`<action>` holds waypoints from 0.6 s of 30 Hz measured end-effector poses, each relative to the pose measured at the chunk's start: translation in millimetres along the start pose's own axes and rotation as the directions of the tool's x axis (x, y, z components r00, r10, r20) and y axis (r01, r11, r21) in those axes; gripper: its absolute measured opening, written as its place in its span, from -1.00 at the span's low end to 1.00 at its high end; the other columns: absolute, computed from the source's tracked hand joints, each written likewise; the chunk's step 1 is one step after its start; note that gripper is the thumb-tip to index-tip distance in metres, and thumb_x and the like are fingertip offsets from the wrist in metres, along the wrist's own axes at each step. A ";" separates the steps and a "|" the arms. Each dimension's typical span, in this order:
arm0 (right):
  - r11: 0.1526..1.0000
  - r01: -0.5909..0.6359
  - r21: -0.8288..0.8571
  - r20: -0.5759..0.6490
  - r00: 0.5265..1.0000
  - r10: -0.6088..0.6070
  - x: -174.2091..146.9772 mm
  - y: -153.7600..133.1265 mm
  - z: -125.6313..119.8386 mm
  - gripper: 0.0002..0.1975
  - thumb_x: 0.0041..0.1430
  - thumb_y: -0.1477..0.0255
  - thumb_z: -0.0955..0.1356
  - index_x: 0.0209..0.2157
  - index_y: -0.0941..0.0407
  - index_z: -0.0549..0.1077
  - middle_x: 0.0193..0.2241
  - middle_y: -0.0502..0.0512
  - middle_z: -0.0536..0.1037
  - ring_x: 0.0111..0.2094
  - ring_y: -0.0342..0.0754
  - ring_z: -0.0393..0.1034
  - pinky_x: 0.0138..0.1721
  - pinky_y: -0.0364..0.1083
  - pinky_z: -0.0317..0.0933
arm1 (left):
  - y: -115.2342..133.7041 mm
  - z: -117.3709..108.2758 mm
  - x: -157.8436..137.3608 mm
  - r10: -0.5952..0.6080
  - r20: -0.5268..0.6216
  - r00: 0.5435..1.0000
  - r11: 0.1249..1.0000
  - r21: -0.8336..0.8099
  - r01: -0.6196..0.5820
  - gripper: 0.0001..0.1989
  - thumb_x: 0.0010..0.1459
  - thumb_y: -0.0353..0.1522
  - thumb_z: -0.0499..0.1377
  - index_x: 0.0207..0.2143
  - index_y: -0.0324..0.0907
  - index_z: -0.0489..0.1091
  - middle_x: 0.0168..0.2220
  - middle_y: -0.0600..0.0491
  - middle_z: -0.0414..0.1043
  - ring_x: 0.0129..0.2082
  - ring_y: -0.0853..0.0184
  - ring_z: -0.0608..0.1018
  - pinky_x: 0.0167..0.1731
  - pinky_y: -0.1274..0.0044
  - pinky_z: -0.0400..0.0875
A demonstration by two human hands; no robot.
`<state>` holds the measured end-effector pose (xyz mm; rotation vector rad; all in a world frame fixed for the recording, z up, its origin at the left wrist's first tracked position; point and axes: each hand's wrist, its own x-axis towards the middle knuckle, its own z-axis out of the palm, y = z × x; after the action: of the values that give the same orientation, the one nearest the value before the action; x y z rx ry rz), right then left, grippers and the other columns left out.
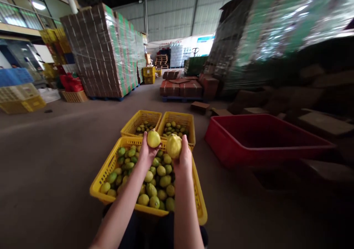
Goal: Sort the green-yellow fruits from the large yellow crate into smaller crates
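My left hand (148, 152) is closed round a smooth yellow lemon (153, 139). In my right hand (183, 159) is a larger, knobbly yellow lemon (174, 146), gripped with the thumb along its right side. Both fruits are held up side by side, a small gap between them. Below them stands a yellow plastic crate (97, 190) holding many green and yellow lemons (151, 190). My forearms cover part of its contents. Most of the fingers are hidden behind the fruit.
Two smaller yellow crates (141, 113) with lemons stand just beyond the big one. To the right is a red plastic tub (229, 145), with flattened cardboard around it. Wrapped pallet stacks (96, 53) rise on both sides, and a low stack of cartons (181, 89) sits ahead.
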<state>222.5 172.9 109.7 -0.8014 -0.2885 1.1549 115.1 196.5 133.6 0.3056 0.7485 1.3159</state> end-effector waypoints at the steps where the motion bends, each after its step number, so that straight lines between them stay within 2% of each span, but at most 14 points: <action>1: 1.000 0.017 -0.001 -0.019 1.000 -0.017 0.3 2.8 -1.3 -0.56 -0.02 0.05 0.51 -0.30 0.12 0.54 -0.51 0.01 0.62 -0.46 0.00 0.56 -0.47 -0.09 0.47 | -2.9 -0.3 2.1 0.005 0.007 1.000 1.000 0.001 -0.005 -0.74 0.34 -0.19 0.12 -0.18 -0.17 0.49 -0.44 0.08 0.50 -0.55 0.40 0.49 -0.56 0.59 0.38; 4: 0.994 -0.038 0.103 -0.092 0.995 0.047 -2.7 21.8 -5.6 -0.60 -0.07 0.07 0.53 -0.40 0.12 0.53 -0.54 -0.02 0.62 -0.52 -0.04 0.53 -0.50 -0.10 0.44 | -15.2 -12.2 8.3 0.024 -0.019 1.000 0.999 -0.047 -0.025 -0.76 0.22 -0.19 0.20 -0.30 -0.21 0.45 -0.49 0.08 0.48 -0.60 0.40 0.47 -0.63 0.59 0.31; 7: 0.968 -0.150 0.201 -0.069 0.984 0.167 -6.4 43.4 -10.9 -0.66 -0.02 0.10 0.49 -0.45 0.11 0.52 -0.58 -0.04 0.59 -0.61 -0.10 0.44 -0.61 -0.14 0.36 | -24.7 -27.0 11.9 0.036 -0.112 0.993 0.998 -0.056 -0.042 -0.75 0.16 -0.18 0.19 -0.40 -0.19 0.37 -0.60 0.12 0.41 -0.74 0.44 0.36 -0.76 0.63 0.08; 9: 0.961 -0.170 0.219 -0.060 0.980 0.188 -7.6 50.1 -13.1 -0.69 -0.03 0.13 0.49 -0.46 0.10 0.51 -0.60 -0.06 0.56 -0.63 -0.11 0.40 -0.65 -0.15 0.31 | -25.5 -31.4 11.5 0.060 -0.142 0.988 0.997 -0.047 -0.068 -0.74 0.12 -0.16 0.19 -0.42 -0.17 0.34 -0.62 0.13 0.40 -0.78 0.46 0.33 -0.78 0.64 -0.02; 14: 0.969 -0.057 0.239 -0.127 0.988 0.089 -5.9 45.8 -10.5 -0.70 -0.08 0.20 0.49 -0.34 0.08 0.51 -0.49 -0.07 0.59 -0.53 -0.08 0.47 -0.61 -0.14 0.30 | -21.7 -26.7 7.5 0.086 -0.145 0.986 0.989 -0.109 -0.102 -0.74 0.08 -0.14 0.15 -0.41 -0.15 0.34 -0.60 0.11 0.41 -0.78 0.44 0.34 -0.79 0.63 -0.03; 18: 0.989 -0.028 0.146 -0.068 0.997 0.038 -1.7 43.1 -1.1 -0.67 -0.04 0.18 0.49 -0.32 0.11 0.52 -0.49 -0.04 0.58 -0.53 -0.10 0.45 -0.56 -0.14 0.30 | -26.8 -21.0 7.9 0.058 -0.175 0.983 0.976 -0.199 -0.093 -0.74 0.17 -0.14 0.08 -0.41 -0.13 0.35 -0.57 0.12 0.43 -0.76 0.44 0.34 -0.77 0.60 0.06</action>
<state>192.3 178.3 79.4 -0.7188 -0.1315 1.1620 122.4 192.9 99.6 0.0566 0.7391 1.4918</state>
